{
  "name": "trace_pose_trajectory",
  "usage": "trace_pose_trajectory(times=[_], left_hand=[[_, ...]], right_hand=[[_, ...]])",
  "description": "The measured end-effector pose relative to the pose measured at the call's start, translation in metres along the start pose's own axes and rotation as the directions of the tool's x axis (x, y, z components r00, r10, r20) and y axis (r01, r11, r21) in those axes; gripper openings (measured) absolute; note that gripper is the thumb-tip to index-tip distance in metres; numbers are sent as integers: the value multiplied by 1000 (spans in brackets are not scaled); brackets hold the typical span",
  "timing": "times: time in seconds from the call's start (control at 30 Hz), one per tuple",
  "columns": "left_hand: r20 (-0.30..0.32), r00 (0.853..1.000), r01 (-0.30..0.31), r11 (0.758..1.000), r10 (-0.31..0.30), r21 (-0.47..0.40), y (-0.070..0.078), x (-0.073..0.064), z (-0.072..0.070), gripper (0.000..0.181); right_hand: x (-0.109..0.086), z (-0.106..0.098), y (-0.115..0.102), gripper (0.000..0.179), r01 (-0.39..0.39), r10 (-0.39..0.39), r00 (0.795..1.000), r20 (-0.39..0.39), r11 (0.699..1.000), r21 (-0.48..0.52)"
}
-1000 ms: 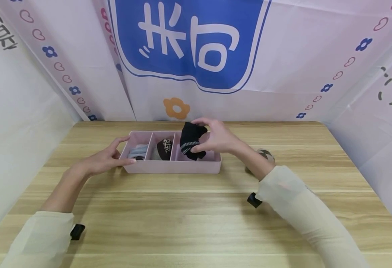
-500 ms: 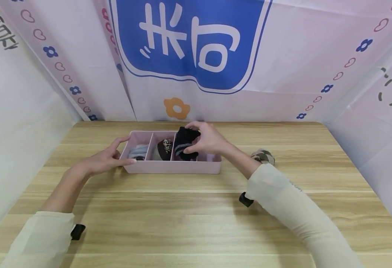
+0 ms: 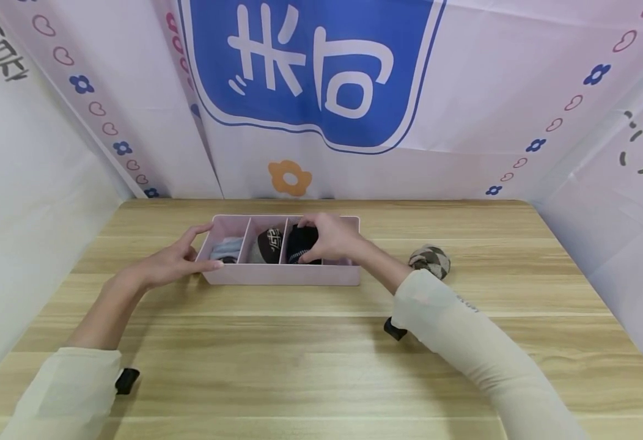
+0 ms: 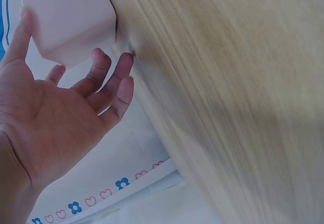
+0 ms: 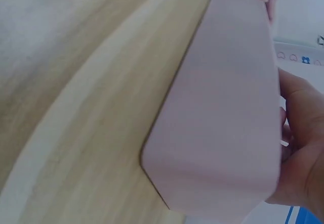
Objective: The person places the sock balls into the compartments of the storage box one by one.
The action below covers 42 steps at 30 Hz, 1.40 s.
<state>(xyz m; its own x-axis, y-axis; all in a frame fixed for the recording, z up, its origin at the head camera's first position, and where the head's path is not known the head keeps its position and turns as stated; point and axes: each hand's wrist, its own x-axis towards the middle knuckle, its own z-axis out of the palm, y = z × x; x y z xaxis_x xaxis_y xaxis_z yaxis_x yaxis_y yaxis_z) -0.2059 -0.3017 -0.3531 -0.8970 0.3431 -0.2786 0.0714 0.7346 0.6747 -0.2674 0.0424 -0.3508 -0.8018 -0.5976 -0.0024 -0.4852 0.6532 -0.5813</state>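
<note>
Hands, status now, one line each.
Left hand: holding the box by its end, thumb and index finger.
Right hand: holding the black sock, inside the box.

A pale wood-grain tabletop [image 3: 299,366]; behind it, a white fabric backdrop [image 3: 492,104] printed with a blue white-lettered panel [image 3: 309,76]; below, an orange flower [image 3: 301,181].

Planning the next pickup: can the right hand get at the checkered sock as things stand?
Probably yes, once free: the right hand holds the black sock inside the box. The checkered sock lies on the table just past the sleeve, nothing seen on top.
</note>
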Motion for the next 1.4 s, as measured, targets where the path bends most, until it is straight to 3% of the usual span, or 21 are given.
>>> trace_pose_trajectory(times=[0.53,0.87,1.17,1.4], left_hand=[[6,1000,-2,1000,2,3,0,0,1,96],[2,1000,5,1000,-5,19,0,0,0,98],[2,1000,8,1000,-8,20,-2,1,0,97],[5,1000,10,1000,-10,23,-3,2,0,97]], right_hand=[[-2,2,7,68,27,-27,1000,-5,1000,11],[-16,-11,10,59,33,-29,999,-44,995,89],[-26,-20,16,55,99,-89,994,-70,983,156],[-40,-29,19,55,84,-63,992,-111,976,201]])
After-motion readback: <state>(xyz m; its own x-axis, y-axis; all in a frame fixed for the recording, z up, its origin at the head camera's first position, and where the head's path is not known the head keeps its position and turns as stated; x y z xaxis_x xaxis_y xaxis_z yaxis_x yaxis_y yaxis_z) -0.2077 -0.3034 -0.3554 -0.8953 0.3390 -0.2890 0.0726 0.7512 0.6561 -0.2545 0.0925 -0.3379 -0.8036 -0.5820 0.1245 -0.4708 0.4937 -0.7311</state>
